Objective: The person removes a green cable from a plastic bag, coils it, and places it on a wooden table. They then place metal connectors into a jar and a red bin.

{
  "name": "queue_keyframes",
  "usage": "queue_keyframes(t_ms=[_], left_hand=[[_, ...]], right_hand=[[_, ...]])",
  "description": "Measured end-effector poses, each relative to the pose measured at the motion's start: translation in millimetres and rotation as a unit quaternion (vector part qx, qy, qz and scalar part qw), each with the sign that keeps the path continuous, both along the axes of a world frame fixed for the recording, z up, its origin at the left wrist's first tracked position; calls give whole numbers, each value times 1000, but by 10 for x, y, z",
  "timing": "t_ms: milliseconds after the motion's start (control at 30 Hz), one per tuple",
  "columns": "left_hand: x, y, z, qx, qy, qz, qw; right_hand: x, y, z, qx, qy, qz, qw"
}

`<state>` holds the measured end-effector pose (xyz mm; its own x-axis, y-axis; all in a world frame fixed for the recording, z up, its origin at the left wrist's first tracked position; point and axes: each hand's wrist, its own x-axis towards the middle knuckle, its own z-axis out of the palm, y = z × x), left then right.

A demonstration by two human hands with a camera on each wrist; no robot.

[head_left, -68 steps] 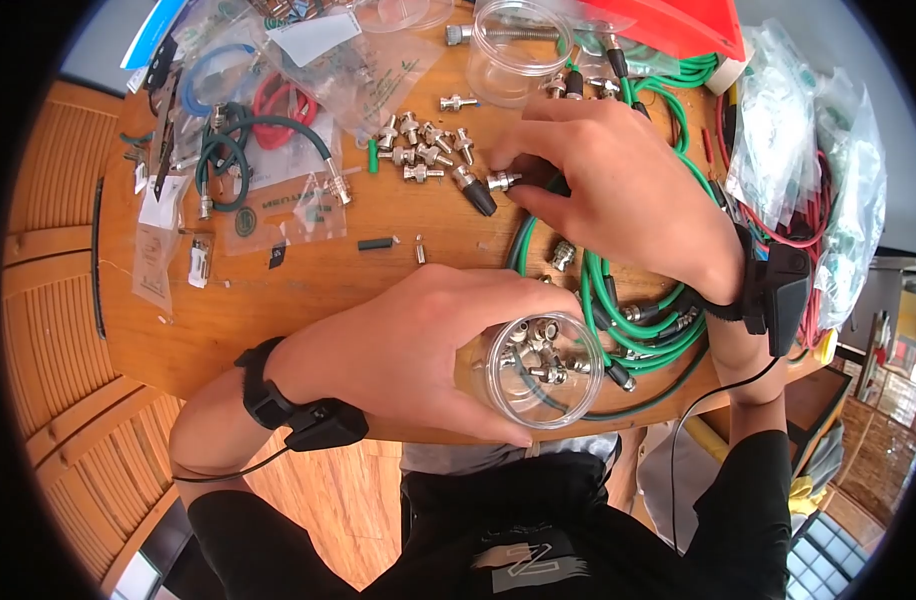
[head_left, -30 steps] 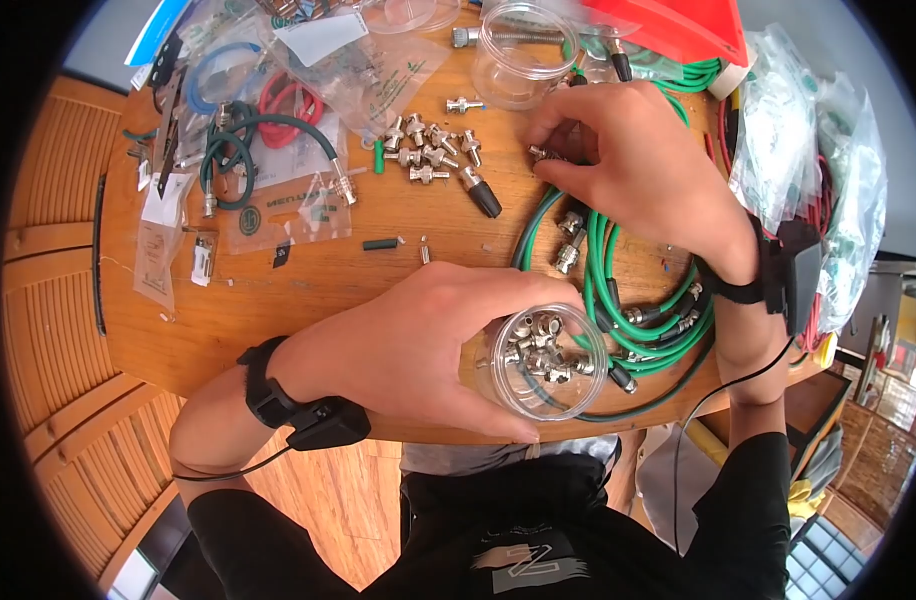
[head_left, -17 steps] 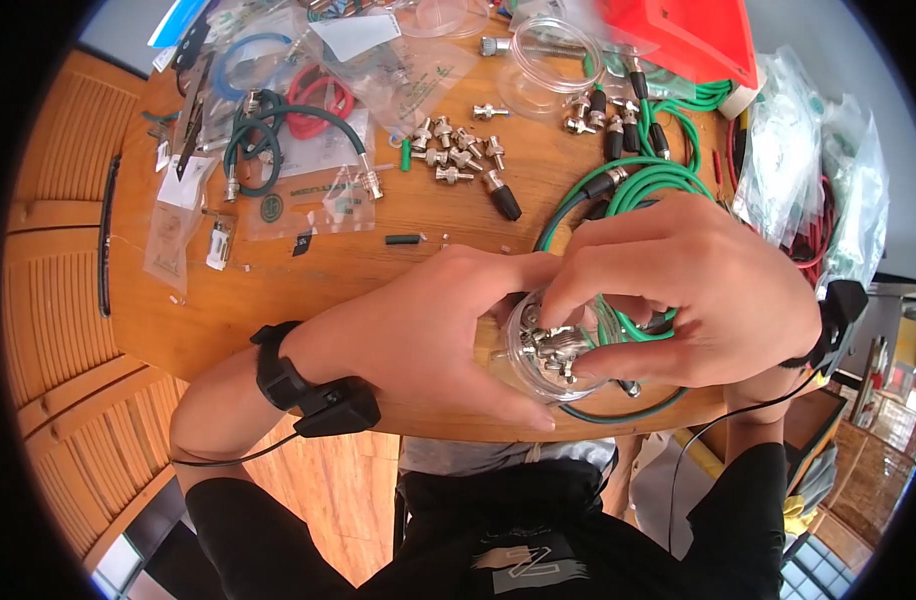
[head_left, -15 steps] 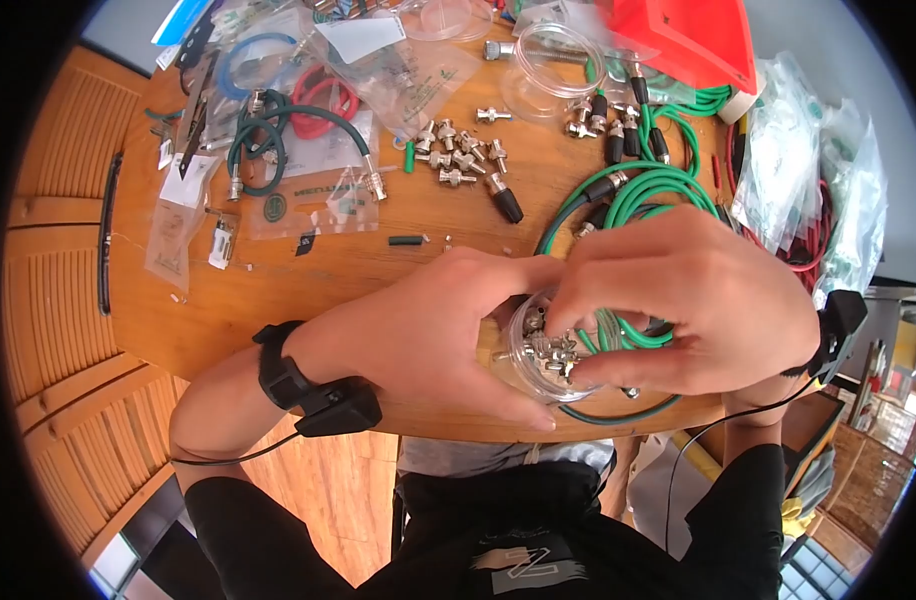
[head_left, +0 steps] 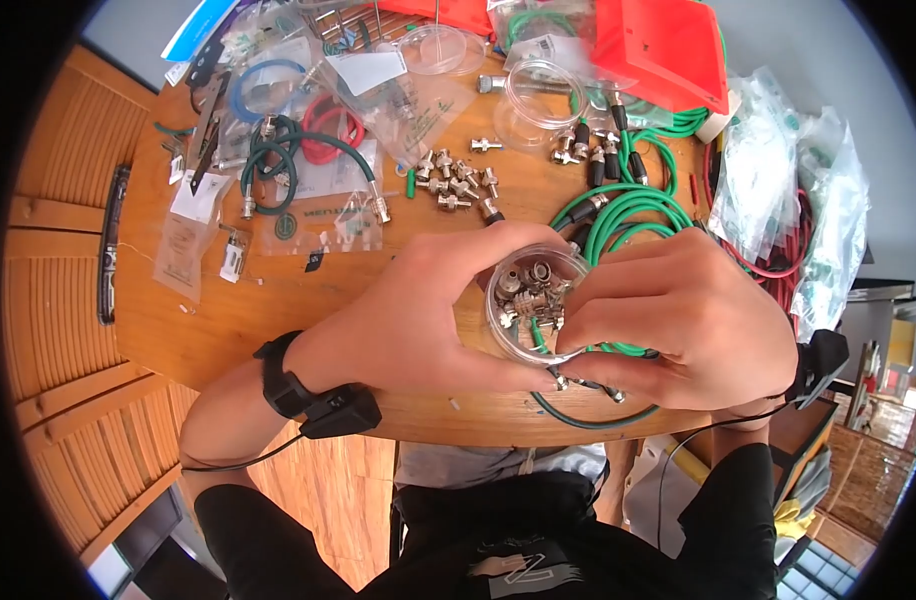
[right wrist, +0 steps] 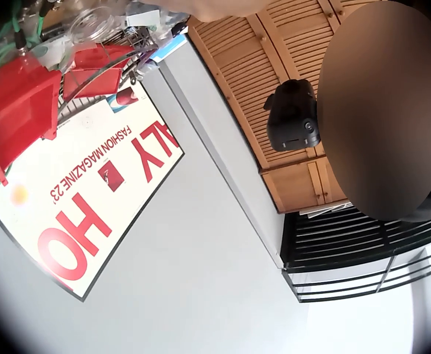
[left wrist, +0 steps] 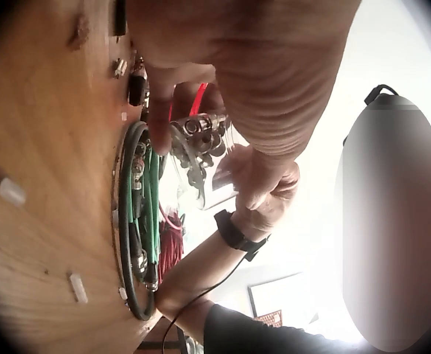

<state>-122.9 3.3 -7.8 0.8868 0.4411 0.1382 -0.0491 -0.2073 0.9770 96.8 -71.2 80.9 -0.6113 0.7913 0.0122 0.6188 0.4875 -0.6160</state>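
My left hand (head_left: 418,310) grips a clear plastic jar (head_left: 500,335) from the left, thumb along its near side and fingers round the far side. Inside lie several silver BNC connectors (head_left: 523,300). In the left wrist view the jar (left wrist: 193,166) is off the table, its connectors showing through the wall. My right hand (head_left: 688,325) is at the jar's right rim with bent fingers, covering that side; I cannot tell what its fingertips hold. The right hand (left wrist: 263,184) also shows beside the jar there. Coiled green cables (head_left: 628,215) lie behind the right hand.
A pile of BNC connectors (head_left: 456,180) lies beyond the left hand. Another clear jar (head_left: 545,95) and a red bin (head_left: 663,60) stand farther back. Bagged cables (head_left: 323,215) are at left, and plastic bags (head_left: 763,160) at right. The table's near edge (head_left: 478,435) borders the person.
My right hand has come from the far part of the table, where it pinched a connector, to the jar. The left hand has shifted the jar slightly away from the body and leftward.
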Motion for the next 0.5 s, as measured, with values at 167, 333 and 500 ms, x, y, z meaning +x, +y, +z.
queue_keyframes(t_ms=[167,333,500], left_hand=[[-22,-33,-9,101,10,44,994],[17,-21,-80,149,12,41,988],[48,-49,-127,96,18,31,995]], right_hand=[[163,126,23,-28,80,-86,993],[338,506,-360,57,-28,-245,968],[317,596,-756,105,-78,-234,963]])
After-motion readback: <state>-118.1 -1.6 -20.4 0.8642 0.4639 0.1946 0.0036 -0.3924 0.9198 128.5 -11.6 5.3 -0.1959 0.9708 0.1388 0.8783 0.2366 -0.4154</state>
